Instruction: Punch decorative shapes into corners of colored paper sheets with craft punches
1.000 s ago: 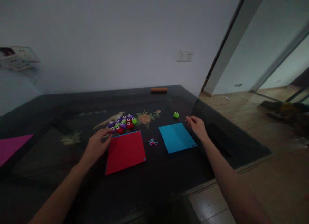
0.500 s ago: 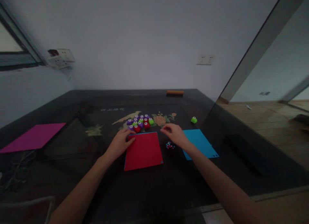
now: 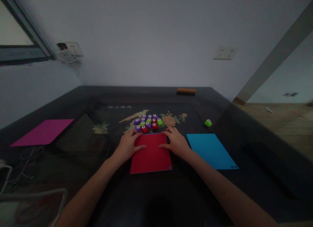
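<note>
A red square sheet (image 3: 150, 159) lies flat on the dark table, a thin blue edge showing at its far side and a small blue mark at its near right corner. My left hand (image 3: 127, 145) rests at its far left corner, thumb over the red surface and fingers spread toward the far edge. At the far right corner, my right hand (image 3: 177, 143) touches it in much the same way, thumb and fingers apart. Just beyond the sheet sits a cluster of purple, green and red toy pieces with eye-like tops (image 3: 148, 123).
A blue sheet (image 3: 210, 150) lies to the right, with a lone green eye-topped piece (image 3: 208, 123) behind it. On the left are a magenta sheet (image 3: 44, 132) and pale cables (image 3: 30, 163). A brown roll (image 3: 186, 90) lies by the wall.
My right hand has come down and left onto the red sheet's far right corner. The small coloured bits beside the sheet no longer show. The view has shifted slightly.
</note>
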Motion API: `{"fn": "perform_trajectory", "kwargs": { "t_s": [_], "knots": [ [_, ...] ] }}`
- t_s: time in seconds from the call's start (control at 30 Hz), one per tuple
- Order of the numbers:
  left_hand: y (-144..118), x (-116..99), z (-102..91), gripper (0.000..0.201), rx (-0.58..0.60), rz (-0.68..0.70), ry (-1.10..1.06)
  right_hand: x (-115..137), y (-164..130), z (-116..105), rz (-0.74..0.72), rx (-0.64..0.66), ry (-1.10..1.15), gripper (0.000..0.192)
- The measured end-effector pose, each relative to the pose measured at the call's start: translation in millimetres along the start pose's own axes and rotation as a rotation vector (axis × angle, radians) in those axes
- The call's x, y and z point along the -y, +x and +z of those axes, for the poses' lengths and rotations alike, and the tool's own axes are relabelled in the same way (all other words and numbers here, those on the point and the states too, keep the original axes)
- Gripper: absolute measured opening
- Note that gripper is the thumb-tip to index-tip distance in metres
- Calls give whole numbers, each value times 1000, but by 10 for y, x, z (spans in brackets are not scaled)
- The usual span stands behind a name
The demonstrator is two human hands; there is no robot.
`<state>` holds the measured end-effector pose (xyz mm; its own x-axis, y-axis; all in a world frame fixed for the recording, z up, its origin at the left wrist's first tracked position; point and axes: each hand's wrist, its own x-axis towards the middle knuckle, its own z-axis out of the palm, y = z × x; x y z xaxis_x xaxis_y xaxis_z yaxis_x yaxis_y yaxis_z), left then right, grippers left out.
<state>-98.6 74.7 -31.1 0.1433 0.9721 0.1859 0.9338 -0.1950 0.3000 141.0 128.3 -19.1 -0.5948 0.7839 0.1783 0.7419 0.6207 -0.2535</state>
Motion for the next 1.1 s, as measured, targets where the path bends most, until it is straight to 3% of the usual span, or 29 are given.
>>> {"fn": "perform_trajectory", "kwargs": {
  "t_s": [0.33, 0.63, 1.1],
  "knots": [
    [-27, -77, -73, 46, -21, 30, 80, 2, 11, -3, 12, 12, -5, 59],
    [-14, -93, -74, 51, 20, 37, 109, 4, 10, 16, 15, -15, 11, 57],
    [3, -3, -7, 50, -40, 60, -49, 35, 23, -10, 105, -30, 198, 54]
  ]
}}
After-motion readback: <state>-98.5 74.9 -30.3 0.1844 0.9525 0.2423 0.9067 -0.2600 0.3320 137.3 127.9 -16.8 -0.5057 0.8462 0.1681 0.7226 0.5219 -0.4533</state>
